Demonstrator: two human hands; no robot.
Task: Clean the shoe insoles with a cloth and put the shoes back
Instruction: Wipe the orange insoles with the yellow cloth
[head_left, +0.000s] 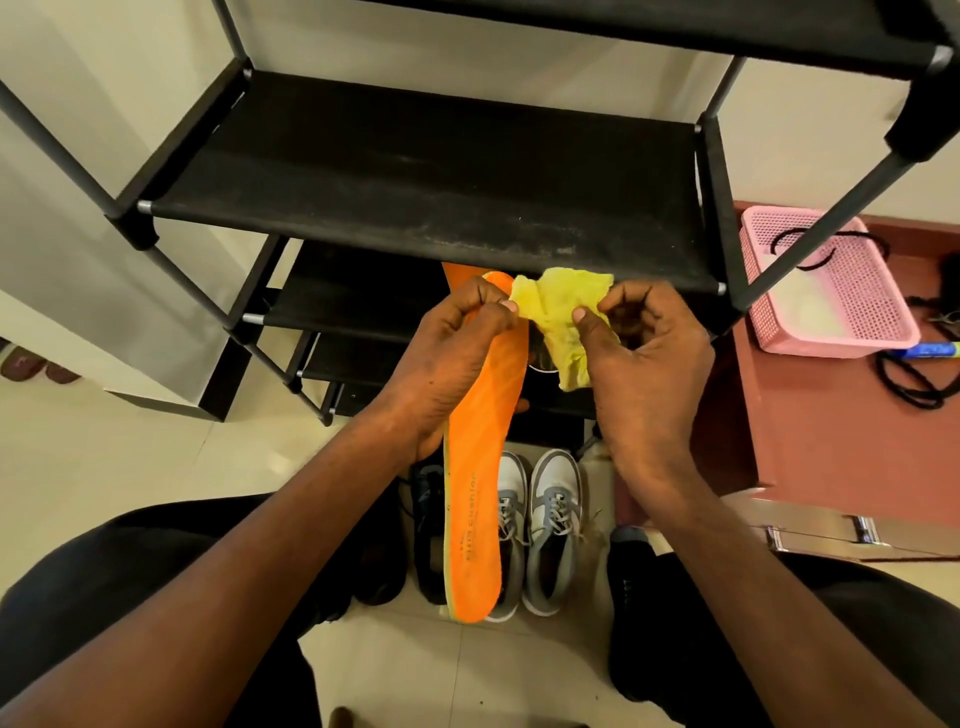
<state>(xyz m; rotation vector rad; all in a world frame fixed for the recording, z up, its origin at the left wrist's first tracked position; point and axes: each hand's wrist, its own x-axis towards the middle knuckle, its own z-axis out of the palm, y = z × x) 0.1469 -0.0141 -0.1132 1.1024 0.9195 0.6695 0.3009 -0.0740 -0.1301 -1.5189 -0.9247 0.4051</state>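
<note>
Gripping an orange insole near its toe end, the left hand had its fingers curled around the edge, and the thumb and a finger also pinched one corner of a yellow cloth. The right hand pinched the other side of the cloth between the thumb and the curled fingers, so the cloth was stretched between both hands, just beside the toe of the insole. The insole pointed away from the person, its heel end hanging low over the shoes. A second orange insole showed partly behind the left hand, under the rack shelf.

On the floor between the knees stood a pair of grey and white shoes, close together, with laces tied. A dark shoe lay just left of them, partly hidden by the insole. Behind the hands stood a black shoe rack; its middle shelf looked dusty. To the right, a pink basket rested on a reddish brown surface, and black cords lay near it.
</note>
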